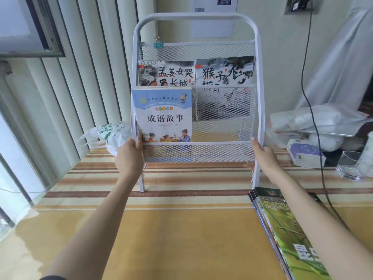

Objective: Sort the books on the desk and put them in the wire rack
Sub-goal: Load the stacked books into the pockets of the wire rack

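A white wire rack [257, 57] stands upright on the desk. Its middle tier holds two picture books, one with red lettering [166, 72] on the left and a grey ink-painting one [225, 70] on the right. A blue and white storybook [161, 115] stands in the left of the lowest tier, and my left hand [130, 153] grips its bottom left corner together with the rack's left post. My right hand [262, 156] is wrapped around the rack's right post. A stack of books topped by a green cover [286, 229] lies flat on the desk at the lower right.
A white plastic bag [109, 136] lies left of the rack. At the right are a small white and purple box [304, 152], a glass [349, 164], wrapped white bundles [314, 120] and a hanging black cable [314, 126]. The desk has a striped yellow cloth [181, 229].
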